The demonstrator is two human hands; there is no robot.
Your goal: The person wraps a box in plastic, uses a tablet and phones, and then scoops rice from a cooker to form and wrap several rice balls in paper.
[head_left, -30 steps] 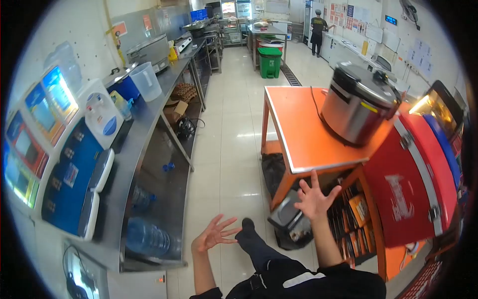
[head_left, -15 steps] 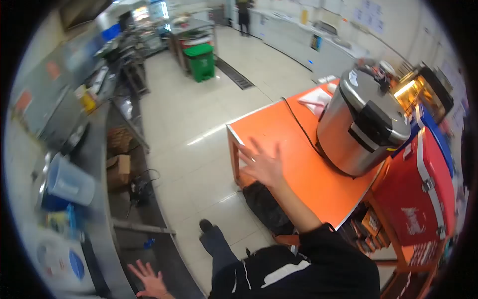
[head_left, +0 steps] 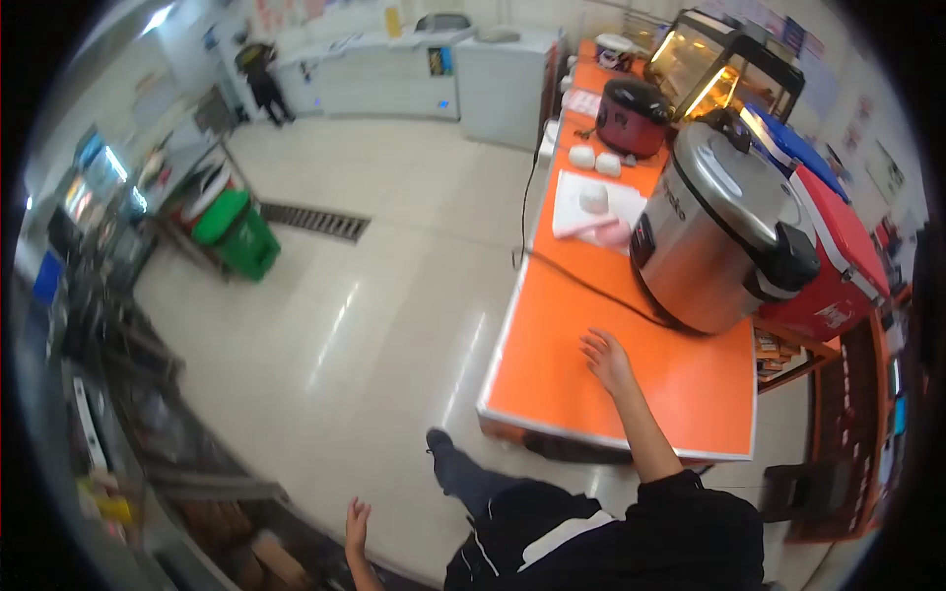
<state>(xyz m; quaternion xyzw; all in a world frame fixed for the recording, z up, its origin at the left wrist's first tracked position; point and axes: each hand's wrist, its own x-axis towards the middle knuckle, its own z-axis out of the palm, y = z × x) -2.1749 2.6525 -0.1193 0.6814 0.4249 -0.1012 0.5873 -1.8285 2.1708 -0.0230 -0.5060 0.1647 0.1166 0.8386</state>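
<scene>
Rice cooker (head_left: pixel 724 231), big and steel with a black lid handle, stands on an orange table (head_left: pixel 552 379), its black cord (head_left: pixel 581 283) trailing off its front-left side. The right hand (head_left: pixel 606 360) is open and holds nothing, fingers loosely spread just in front of the cooker; whether it touches the tabletop cannot be told. The left hand (head_left: pixel 357 520), also open and empty, hangs over the tiled floor (head_left: pixel 394 256) well to the cooker's left, while a red cooler (head_left: pixel 838 281) sits against the cooker's right side.
</scene>
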